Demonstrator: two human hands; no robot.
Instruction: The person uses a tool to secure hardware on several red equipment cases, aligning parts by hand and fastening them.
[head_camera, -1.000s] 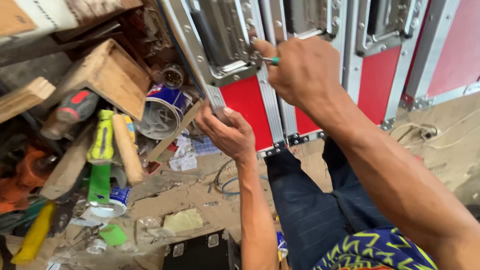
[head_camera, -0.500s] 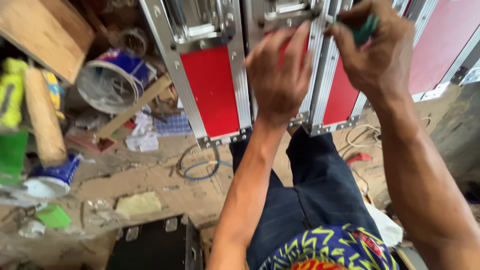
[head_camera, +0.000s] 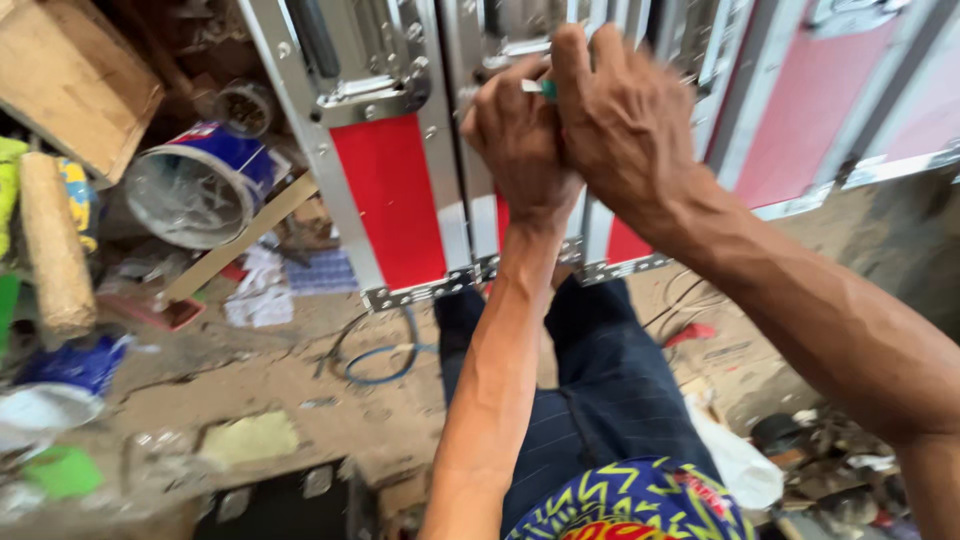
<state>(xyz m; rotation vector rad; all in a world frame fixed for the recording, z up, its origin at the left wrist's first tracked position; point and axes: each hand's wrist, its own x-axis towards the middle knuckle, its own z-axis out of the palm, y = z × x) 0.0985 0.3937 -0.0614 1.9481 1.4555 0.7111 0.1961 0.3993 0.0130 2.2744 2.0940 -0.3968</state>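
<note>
Both hands crowd the metal hardware at the top of a red-panelled flight case (head_camera: 395, 200) with aluminium edging. The right hand (head_camera: 625, 125) is clenched round a green-handled tool (head_camera: 543, 88), probably a screwdriver, though only a sliver shows. The left hand (head_camera: 520, 140), fingers curled, presses just beside and under it; what it grips I cannot tell. A slip of the tip could jab those left fingers, they sit so close.
</note>
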